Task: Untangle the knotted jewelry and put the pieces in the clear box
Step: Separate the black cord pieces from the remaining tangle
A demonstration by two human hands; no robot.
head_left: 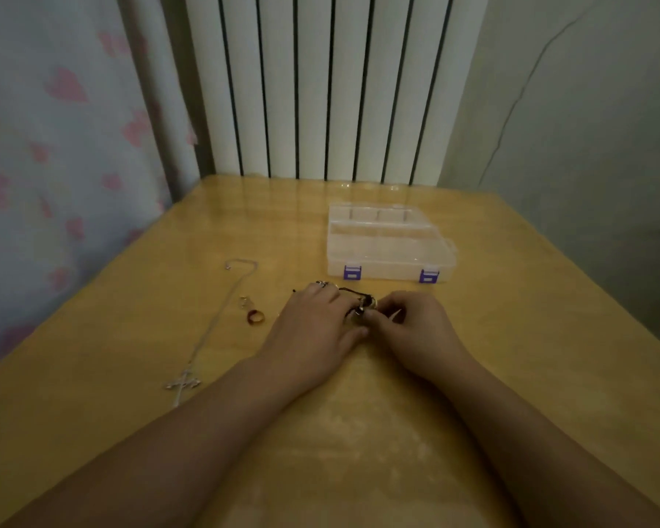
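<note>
The left hand (313,329) and the right hand (412,325) were brought together near the middle of the desk (511,337), just in front of the clear box (389,245). The knotted jewelry (361,304) was held between them: the right hand's fingertips were pinched on it, and the left hand's fingers were curled over its dark cord. How the strands were wound could not be made out, since the bundle was small and partly covered by the fingers.

The task was judged to be partly done. A silver chain with a cross pendant (206,329) had been laid out straight toward the desk's left edge, and a reddish ring (255,318) and a small pale piece (244,301) were set apart beside it. Nothing could be seen inside the box, which stood toward the far edge of the desk with its purple latches (352,272) facing the person and its lid apparently down. The remaining knot was yet to be separated, and all pieces were yet to be boxed.

The knot appeared as a compact cluster of dark cord with gold-coloured metal parts.
</note>
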